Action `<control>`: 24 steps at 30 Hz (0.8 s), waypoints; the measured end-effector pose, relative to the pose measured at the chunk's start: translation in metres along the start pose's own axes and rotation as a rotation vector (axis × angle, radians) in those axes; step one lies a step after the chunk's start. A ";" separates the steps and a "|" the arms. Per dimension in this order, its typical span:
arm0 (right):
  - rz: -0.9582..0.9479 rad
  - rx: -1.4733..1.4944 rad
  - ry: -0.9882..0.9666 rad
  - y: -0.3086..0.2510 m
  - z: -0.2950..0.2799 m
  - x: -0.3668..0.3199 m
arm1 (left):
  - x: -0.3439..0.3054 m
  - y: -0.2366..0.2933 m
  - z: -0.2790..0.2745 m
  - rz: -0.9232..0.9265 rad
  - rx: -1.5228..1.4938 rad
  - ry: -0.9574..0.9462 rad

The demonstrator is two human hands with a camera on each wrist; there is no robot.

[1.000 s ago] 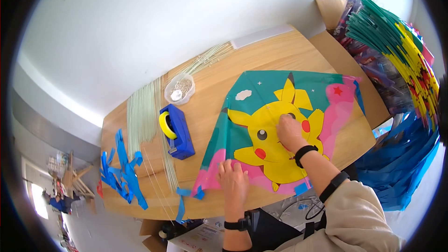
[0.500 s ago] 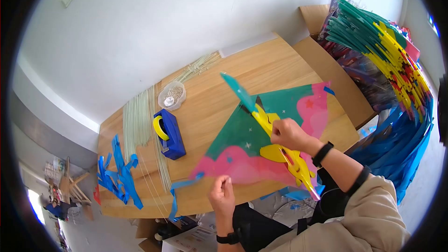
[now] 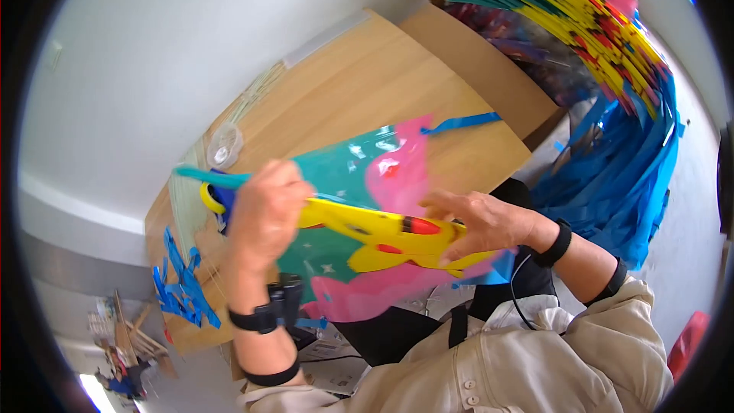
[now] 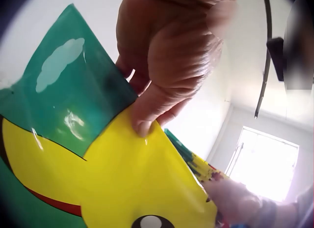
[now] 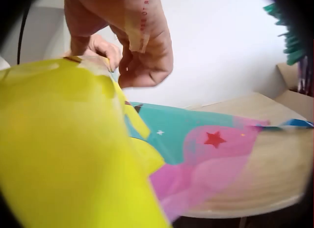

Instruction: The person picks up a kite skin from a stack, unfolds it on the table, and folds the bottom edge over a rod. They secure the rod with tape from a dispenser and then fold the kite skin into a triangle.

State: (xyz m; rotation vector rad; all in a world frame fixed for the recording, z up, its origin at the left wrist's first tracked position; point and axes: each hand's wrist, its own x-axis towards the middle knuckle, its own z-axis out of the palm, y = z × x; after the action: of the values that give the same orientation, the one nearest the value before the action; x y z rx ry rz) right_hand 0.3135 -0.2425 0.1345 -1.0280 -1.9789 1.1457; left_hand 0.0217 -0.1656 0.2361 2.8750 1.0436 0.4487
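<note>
A plastic kite (image 3: pixel 359 291) in teal, pink and yellow, printed with a cartoon figure, is lifted and folded lengthwise along its middle. My left hand (image 3: pixel 267 214) pinches the fold near the teal tip; in the left wrist view the thumb presses on the yellow print with fingers behind the sheet. Around the lower part of the fold, my right hand (image 3: pixel 493 222) grips with thumb and fingers on either side. A clear strip with red lettering (image 5: pixel 140 21) lies along a right finger. From the kite's pink corner runs a blue ribbon (image 3: pixel 462 122).
The wooden table (image 3: pixel 336 84) carries a blue tape dispenser (image 3: pixel 222 199), partly behind my left hand, a clear tub (image 3: pixel 225 145), thin pale rods (image 3: pixel 187 206) and blue ribbon strips (image 3: pixel 180 283). At right, a stack of similar kites (image 3: pixel 589 23) hangs by a cardboard box (image 3: pixel 482 76).
The kite lay flat, then my right hand lifted it into a fold. My left hand has moved from the near edge up to the teal end, and my right hand has slid down the fold.
</note>
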 end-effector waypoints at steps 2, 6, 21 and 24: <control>0.157 -0.115 -0.216 0.013 -0.020 -0.021 | 0.003 -0.010 -0.024 -0.035 0.021 -0.019; 0.357 0.296 -0.398 0.057 -0.059 -0.057 | 0.022 -0.024 -0.072 -0.174 -0.286 -0.136; 0.084 -0.704 1.199 0.058 -0.331 -0.115 | 0.035 -0.116 -0.224 -0.069 1.186 1.139; 0.216 -0.983 1.126 0.078 -0.301 -0.120 | 0.023 -0.136 -0.112 0.070 0.868 0.962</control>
State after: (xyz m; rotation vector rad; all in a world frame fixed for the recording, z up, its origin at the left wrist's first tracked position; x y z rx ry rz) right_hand 0.6408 -0.1978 0.1786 -1.8223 -1.3746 -0.4737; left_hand -0.0783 -0.0518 0.3288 3.4200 1.5136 1.9452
